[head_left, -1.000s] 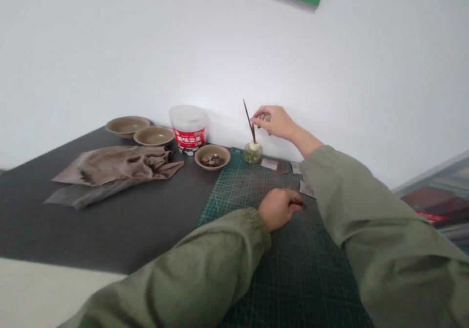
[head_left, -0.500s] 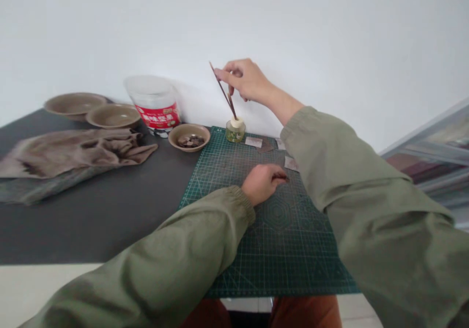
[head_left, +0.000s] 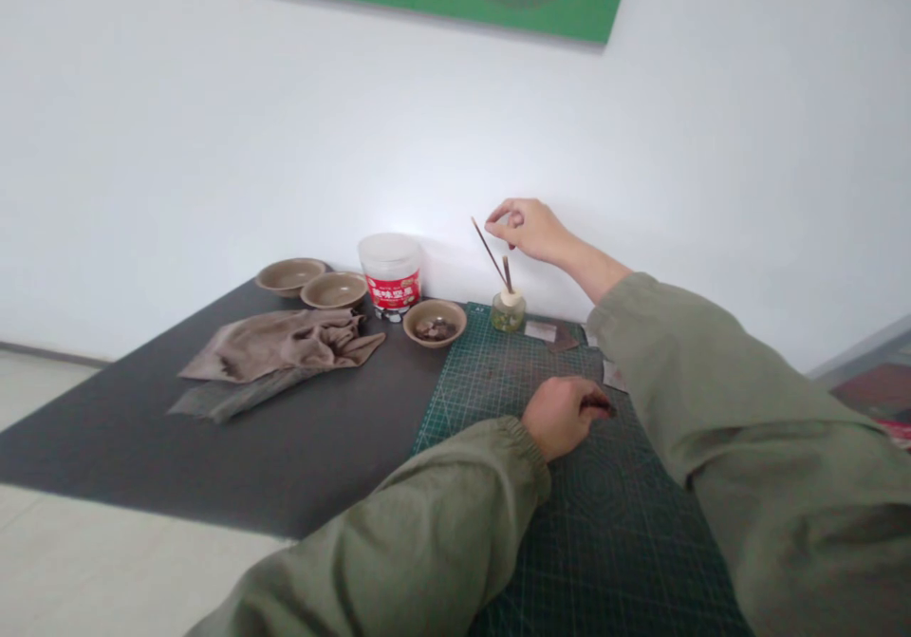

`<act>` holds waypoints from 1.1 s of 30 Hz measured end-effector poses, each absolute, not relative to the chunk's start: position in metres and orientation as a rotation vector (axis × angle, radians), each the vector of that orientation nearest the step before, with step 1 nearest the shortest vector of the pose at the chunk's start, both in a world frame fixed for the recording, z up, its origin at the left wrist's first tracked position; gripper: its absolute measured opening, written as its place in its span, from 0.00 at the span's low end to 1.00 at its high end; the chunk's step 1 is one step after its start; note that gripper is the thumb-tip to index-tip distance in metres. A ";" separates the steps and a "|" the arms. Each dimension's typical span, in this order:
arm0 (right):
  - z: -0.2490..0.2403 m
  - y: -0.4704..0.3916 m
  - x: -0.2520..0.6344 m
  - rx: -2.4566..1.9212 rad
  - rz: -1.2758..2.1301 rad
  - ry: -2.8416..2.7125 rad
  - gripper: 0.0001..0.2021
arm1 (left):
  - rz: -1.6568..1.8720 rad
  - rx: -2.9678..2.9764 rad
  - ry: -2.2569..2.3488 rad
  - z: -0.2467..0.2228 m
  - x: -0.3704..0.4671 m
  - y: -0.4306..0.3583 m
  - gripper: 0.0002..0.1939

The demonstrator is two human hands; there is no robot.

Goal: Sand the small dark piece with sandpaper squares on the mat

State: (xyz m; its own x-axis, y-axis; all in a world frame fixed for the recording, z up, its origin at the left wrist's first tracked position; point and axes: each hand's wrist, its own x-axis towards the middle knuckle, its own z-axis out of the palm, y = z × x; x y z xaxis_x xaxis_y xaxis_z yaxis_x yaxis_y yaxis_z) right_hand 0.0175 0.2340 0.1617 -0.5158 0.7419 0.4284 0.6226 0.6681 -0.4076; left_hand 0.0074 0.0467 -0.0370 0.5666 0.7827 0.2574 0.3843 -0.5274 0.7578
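My left hand [head_left: 559, 419] is closed over the green cutting mat [head_left: 484, 381], a small dark brown piece [head_left: 602, 405] showing at its fingertips. Farther back, my right hand [head_left: 527, 229] is raised with its fingers loosely curled and nothing visible in them. Just left of its fingertips, a thin brown stick [head_left: 490, 248] leans out of a small glass jar [head_left: 508, 316] with a cream-coloured top. A second, shorter and thicker dark stick [head_left: 507, 274] stands in the same jar. Pale flat pieces [head_left: 541, 331] lie on the mat right of it.
A tan bowl [head_left: 417, 331] with small brown pieces sits left of the jar. Behind are a clear plastic tub [head_left: 391, 267] with a red label and two more bowls [head_left: 290, 276]. A crumpled brown cloth [head_left: 263, 345] lies on the dark tabletop [head_left: 306, 476], which meets the white wall.
The view has tipped up and swung left, bringing a green board on the wall into sight. My right fingers, at the thin stick before, are now slightly apart from it. My left hand keeps its hold.
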 end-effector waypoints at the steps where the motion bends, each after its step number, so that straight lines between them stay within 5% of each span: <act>1: 0.162 0.234 0.017 -1.037 0.276 -2.328 0.15 | 0.788 2.149 0.928 -0.037 0.007 0.046 0.18; 17: 0.169 0.225 -0.001 -1.080 0.166 -2.416 0.24 | 0.833 2.114 0.942 -0.038 0.005 0.046 0.19; 23: 0.178 0.223 0.005 -1.145 0.240 -2.380 0.35 | 0.826 2.112 0.933 -0.038 0.005 0.047 0.19; 33: 0.197 0.220 0.021 -1.167 0.628 -2.323 0.21 | 0.775 2.094 0.954 -0.039 0.004 0.047 0.18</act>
State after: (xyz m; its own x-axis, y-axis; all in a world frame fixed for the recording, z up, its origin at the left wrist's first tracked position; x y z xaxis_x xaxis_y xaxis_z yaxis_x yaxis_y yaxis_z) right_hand 0.0207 0.2197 0.1972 -0.5326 0.8231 0.1971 0.6119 0.5353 -0.5822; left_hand 0.0043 0.0470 -0.0390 0.5500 0.8041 0.2259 0.3863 -0.4847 0.7847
